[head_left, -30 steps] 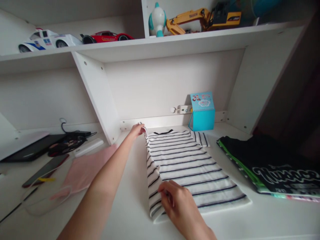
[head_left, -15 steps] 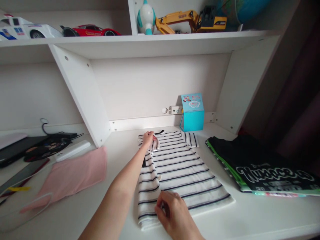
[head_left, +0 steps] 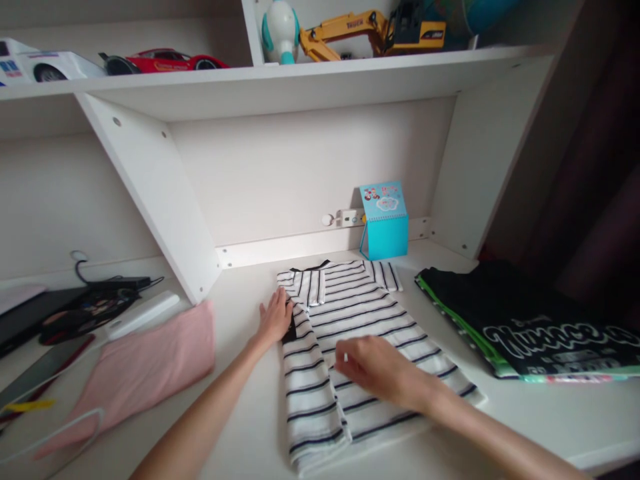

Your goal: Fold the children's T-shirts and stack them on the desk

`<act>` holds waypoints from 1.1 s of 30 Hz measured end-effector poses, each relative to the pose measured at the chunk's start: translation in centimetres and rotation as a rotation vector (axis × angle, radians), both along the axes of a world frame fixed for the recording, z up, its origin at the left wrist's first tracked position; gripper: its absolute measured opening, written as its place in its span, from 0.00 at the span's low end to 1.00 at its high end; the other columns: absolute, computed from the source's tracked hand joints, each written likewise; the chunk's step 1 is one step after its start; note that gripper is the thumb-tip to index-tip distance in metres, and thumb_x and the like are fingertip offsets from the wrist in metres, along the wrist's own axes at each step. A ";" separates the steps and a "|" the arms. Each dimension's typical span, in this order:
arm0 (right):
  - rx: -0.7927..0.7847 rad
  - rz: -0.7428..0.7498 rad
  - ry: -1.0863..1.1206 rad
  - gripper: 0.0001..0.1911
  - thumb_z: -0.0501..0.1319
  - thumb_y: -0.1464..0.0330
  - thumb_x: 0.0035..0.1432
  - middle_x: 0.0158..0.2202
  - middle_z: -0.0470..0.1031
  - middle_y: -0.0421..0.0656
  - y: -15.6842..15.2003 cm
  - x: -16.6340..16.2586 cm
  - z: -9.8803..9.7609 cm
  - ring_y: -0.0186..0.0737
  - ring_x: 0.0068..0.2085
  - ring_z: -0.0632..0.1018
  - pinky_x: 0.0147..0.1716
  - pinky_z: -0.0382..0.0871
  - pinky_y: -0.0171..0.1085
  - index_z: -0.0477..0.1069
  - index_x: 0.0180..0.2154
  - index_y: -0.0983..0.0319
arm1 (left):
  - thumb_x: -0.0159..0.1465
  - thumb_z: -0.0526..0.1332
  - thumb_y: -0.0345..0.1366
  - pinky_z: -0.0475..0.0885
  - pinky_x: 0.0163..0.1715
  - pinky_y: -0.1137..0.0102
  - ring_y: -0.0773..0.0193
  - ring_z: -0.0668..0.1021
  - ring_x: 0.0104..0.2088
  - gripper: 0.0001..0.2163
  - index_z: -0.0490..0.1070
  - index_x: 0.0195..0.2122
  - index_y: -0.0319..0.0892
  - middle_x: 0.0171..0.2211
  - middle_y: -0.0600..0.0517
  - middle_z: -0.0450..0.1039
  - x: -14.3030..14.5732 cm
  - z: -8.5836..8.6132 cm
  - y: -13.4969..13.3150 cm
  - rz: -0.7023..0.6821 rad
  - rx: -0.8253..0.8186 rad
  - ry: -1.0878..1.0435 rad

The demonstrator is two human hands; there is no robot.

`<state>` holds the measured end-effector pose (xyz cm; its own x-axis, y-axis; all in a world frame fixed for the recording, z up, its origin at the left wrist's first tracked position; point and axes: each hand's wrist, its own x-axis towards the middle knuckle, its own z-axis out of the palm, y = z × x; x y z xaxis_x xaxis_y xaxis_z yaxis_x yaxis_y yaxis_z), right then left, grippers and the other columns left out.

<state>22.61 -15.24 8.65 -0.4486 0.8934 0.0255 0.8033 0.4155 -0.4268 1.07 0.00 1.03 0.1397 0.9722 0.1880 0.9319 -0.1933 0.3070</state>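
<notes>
A white T-shirt with dark stripes (head_left: 360,320) lies on the desk, its left side folded inward over the body and one short sleeve turned over on top. My left hand (head_left: 276,316) rests against the shirt's left folded edge, fingers spread out flat beside a black patch. Over the middle of the shirt is my right hand (head_left: 373,365), its fingers curled in and slightly blurred, with nothing visible in them. Whether it touches the fabric I cannot tell.
Folded dark clothes (head_left: 530,320) are stacked on the right. A blue desk calendar (head_left: 385,230) stands at the back by a power strip (head_left: 350,218). Left are a pink cloth (head_left: 160,357), cables and dark devices. A shelf (head_left: 320,75) with toy vehicles overhangs the desk.
My left hand has let go of the sleeve and moved down to the shirt's left edge, opening flat. The right hand has moved up from the hem to mid-shirt. The view shifted slightly.
</notes>
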 end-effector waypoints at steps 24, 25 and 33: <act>0.087 -0.740 -0.055 0.18 0.42 0.71 0.63 0.41 0.72 0.58 23.5 -4.6 -6.6 0.48 0.44 0.74 0.39 0.65 0.41 0.60 0.50 0.71 | 0.65 0.38 0.39 0.47 0.55 0.45 0.53 0.50 0.62 0.24 0.50 0.61 0.39 0.63 0.47 0.43 -0.1 0.1 -1.0 0.006 -0.070 0.196; 0.100 -0.728 -0.063 0.17 0.42 0.71 0.63 0.40 0.72 0.58 23.4 -4.5 -6.6 0.48 0.44 0.74 0.39 0.65 0.42 0.60 0.49 0.71 | 0.65 0.39 0.39 0.47 0.55 0.44 0.53 0.51 0.62 0.24 0.50 0.61 0.39 0.63 0.47 0.44 -0.1 0.1 -1.0 0.007 -0.067 0.193; 0.268 -0.362 -0.064 0.19 0.42 0.70 0.64 0.54 0.63 0.54 21.7 -6.5 -5.0 0.43 0.56 0.63 0.51 0.58 0.39 0.60 0.53 0.66 | 0.65 0.41 0.41 0.47 0.54 0.43 0.51 0.51 0.62 0.23 0.50 0.61 0.46 0.63 0.48 0.46 -0.2 -0.2 -0.9 -0.003 -0.039 0.164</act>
